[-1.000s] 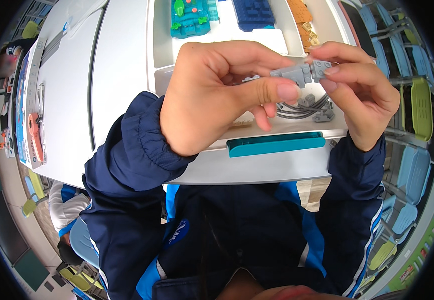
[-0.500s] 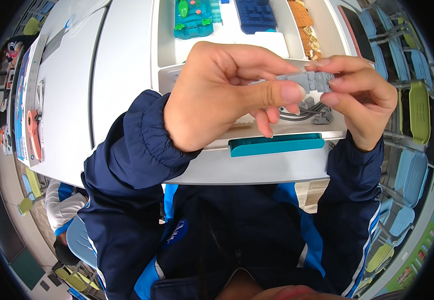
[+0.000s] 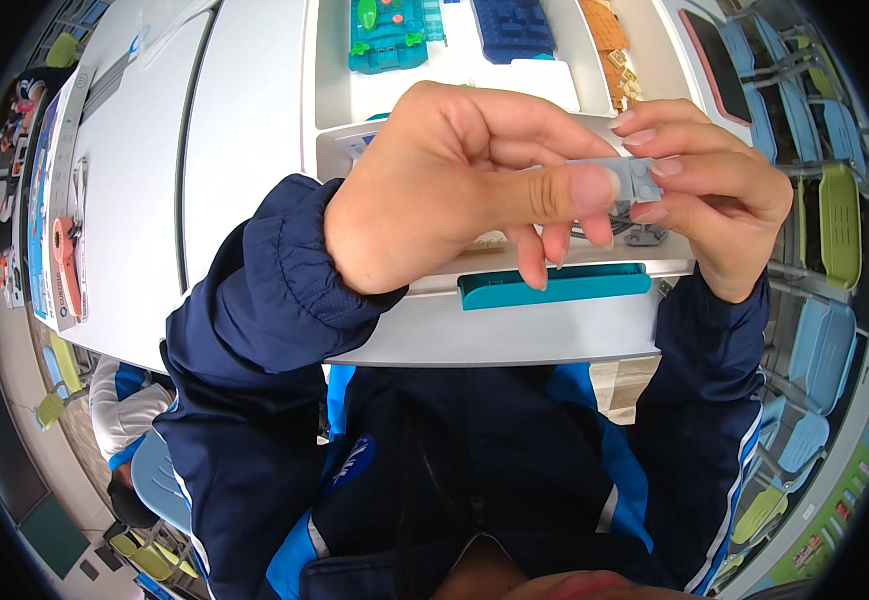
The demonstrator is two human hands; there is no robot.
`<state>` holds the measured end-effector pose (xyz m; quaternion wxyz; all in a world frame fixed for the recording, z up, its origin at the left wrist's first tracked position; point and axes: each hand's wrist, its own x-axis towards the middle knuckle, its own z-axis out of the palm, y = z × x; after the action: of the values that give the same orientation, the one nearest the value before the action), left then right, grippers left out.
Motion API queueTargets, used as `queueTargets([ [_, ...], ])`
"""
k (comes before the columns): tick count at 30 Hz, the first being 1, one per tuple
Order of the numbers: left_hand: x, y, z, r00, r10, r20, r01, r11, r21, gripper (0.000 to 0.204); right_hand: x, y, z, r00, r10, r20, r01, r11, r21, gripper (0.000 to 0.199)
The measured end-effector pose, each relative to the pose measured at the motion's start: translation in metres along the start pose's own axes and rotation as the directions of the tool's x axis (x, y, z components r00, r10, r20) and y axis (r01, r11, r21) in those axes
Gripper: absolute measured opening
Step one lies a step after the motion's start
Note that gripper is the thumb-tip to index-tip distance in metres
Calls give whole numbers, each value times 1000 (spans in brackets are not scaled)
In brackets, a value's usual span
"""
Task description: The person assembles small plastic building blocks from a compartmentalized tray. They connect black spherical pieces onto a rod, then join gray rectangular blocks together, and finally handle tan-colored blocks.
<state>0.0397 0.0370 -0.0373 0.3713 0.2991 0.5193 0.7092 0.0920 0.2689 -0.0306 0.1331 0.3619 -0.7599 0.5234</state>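
My left hand (image 3: 429, 190) pinches a grey studded toy brick piece (image 3: 640, 181) between thumb and fingers, its other fingers curled below. At the right end of that piece, the fingertips of my right hand (image 3: 729, 190) press on it from above and below. Its left part is hidden behind my left thumb and fingers. Both hands hover over the near compartment of a white tray (image 3: 424, 287). Beneath them in that compartment lie small grey parts (image 3: 644, 236) and dark cable-like pieces, partly covered by my hands.
A teal bar-shaped part (image 3: 554, 287) sits at the tray's front. Farther compartments hold a translucent teal brick build (image 3: 394, 45), dark blue bricks (image 3: 512, 30), and orange and tan bricks (image 3: 609, 40). A dark-screened tablet (image 3: 716, 65) lies right; a box (image 3: 54, 200) stands left.
My right fingertips have shifted slightly left and closer to my left thumb, covering more of the grey piece's end. Less of the piece shows between my hands.
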Motion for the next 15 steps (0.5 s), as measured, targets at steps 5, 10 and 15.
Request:
queueTargets([
  [5, 1, -2, -5, 996, -85, 13, 86, 992, -88, 30, -2, -6, 8, 994, 47, -102, -63, 985, -162, 37],
  [10, 1, -1, -3, 984, -176, -22, 169, 968, -186, 30, 3, -12, 10, 998, -51, -23, 39, 935, -353, 36],
  [15, 2, 1, -7, 953, -301, 20, 291, 900, -325, 32, 7, -14, 10, 997, -70, 44, 83, 886, -456, 37],
])
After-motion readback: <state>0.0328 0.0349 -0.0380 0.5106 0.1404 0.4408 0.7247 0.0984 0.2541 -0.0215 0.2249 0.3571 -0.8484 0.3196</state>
